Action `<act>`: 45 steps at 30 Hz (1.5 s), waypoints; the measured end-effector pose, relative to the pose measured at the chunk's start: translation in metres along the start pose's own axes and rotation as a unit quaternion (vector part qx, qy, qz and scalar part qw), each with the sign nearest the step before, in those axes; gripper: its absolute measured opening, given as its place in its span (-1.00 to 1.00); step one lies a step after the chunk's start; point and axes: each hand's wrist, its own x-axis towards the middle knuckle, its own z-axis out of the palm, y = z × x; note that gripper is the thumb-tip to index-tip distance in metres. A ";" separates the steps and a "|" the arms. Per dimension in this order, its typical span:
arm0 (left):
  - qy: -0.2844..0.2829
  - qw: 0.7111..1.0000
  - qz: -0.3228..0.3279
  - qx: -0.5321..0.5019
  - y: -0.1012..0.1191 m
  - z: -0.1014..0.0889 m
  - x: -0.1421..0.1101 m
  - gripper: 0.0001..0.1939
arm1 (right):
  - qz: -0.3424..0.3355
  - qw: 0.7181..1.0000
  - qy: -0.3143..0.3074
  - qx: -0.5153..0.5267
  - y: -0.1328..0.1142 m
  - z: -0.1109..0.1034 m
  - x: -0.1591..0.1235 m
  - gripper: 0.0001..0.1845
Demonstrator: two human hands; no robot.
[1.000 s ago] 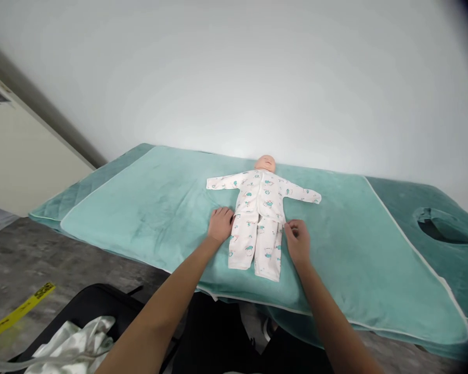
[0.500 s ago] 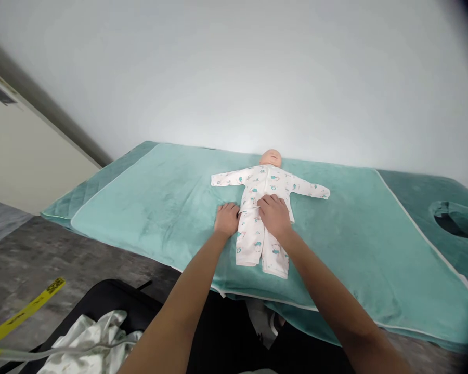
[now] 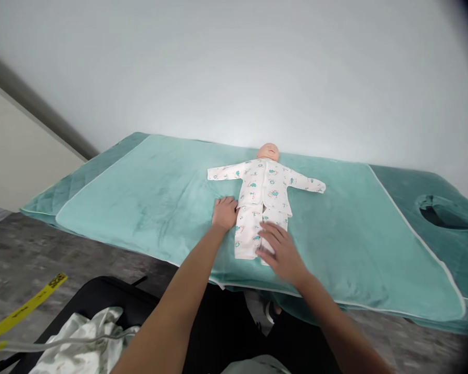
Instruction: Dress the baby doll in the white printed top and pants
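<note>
A baby doll (image 3: 269, 151) lies on its back with arms stretched sideways, head toward the wall. It wears a white printed jacket (image 3: 273, 182) and matching trousers (image 3: 248, 236). Beside the waist, where jacket hem meets trousers, my left hand (image 3: 225, 212) rests on the green cover with fingers bunched; whatever may be in its grip is hidden. My right hand (image 3: 283, 252) is open, fingers spread, over the trouser leg on the right, holding nothing. The jacket's front panels part slightly at the lower hem.
The green cover (image 3: 171, 176) lies over a massage bed with a face hole (image 3: 446, 213) on the right. A black chair (image 3: 105, 291) at lower left bears a crumpled printed cloth (image 3: 81, 343). A cable and a yellow strip (image 3: 27, 307) are near it. The wall (image 3: 234, 78) stands behind.
My right hand has left the jacket hem and moved down over the trousers, its fingers spreading. The hem now lies flatter over the waist. My left hand stays at the side; the view shifted slightly.
</note>
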 end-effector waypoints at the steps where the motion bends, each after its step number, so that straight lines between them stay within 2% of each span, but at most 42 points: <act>1: 0.000 1.000 -0.001 -0.003 0.000 -0.001 0.000 -0.75 | 0.003 1.000 -0.009 0.004 -0.006 0.003 -0.015 -0.57; 3: 0.000 1.000 -0.002 -0.010 0.001 -0.003 -0.002 -0.72 | 0.011 1.000 -0.007 0.005 -0.013 0.010 -0.037 -0.57; 5: -0.001 1.000 -0.004 -0.015 0.001 -0.005 -0.003 -0.70 | 0.017 1.000 0.023 0.000 -0.015 0.014 -0.049 -0.57; 9: 0.009 1.000 0.000 -0.017 -0.002 0.000 -0.003 -0.69 | -0.004 0.997 0.074 -0.001 -0.018 0.007 -0.044 -0.62; 11: 0.019 1.000 0.007 -0.015 -0.004 0.005 -0.003 -0.68 | -0.021 0.998 0.052 0.010 -0.023 -0.003 -0.034 -0.66; 14: 0.026 1.000 0.009 -0.013 -0.006 0.011 -0.001 -0.70 | -0.031 0.998 -0.045 0.041 -0.033 -0.018 -0.017 -0.70; 16: 0.024 1.000 0.007 -0.014 -0.006 0.012 -0.001 -0.71 | -0.014 0.995 -0.088 0.049 -0.038 -0.024 -0.006 -0.71; 19: 0.018 1.000 0.007 -0.014 -0.006 0.010 -0.001 -0.71 | 0.019 0.997 -0.077 0.015 -0.041 -0.019 0.008 -0.64; 22: 0.013 1.000 0.007 -0.014 -0.006 0.010 -0.001 -0.71 | 0.035 0.997 -0.070 -0.024 -0.039 -0.001 0.012 -0.73; 26: 0.014 1.000 0.009 -0.005 -0.007 0.013 -0.001 -0.70 | 0.033 0.998 -0.046 -0.013 -0.041 0.019 0.004 -0.81; 29: 0.009 1.000 0.005 -0.001 -0.006 0.011 -0.002 -0.72 | 0.002 0.999 -0.053 0.003 -0.049 0.019 -0.002 -0.82; 33: 0.002 1.000 -0.004 -0.006 -0.003 0.002 -0.004 -0.75 | -0.050 0.992 -0.114 0.000 -0.052 0.001 -0.001 -0.82; 36: 0.006 1.000 -0.009 -0.006 -0.001 -0.003 -0.005 -0.76 | -0.073 0.989 -0.119 0.049 -0.033 -0.019 0.006 -0.81; 38: 0.007 1.000 -0.011 -0.006 0.000 -0.004 -0.005 -0.77 | -0.051 0.992 -0.075 0.088 -0.009 -0.030 0.015 -0.82; 40: 0.006 1.000 -0.013 -0.006 0.003 -0.005 -0.006 -0.77 | 0.014 0.994 0.004 0.106 0.020 -0.037 0.027 -0.79; 42: 0.006 1.000 -0.015 -0.006 0.006 -0.008 -0.007 -0.77 | 0.128 0.983 0.078 0.108 0.047 -0.037 0.039 -0.71; 44: 0.007 1.000 -0.016 -0.010 0.008 -0.012 -0.009 -0.76 | 0.223 0.963 0.108 0.101 0.070 -0.030 0.045 -0.64; 45: 0.007 1.000 -0.015 -0.014 0.008 -0.016 -0.010 -0.77 | 0.242 0.960 0.102 0.098 0.079 -0.024 0.046 -0.62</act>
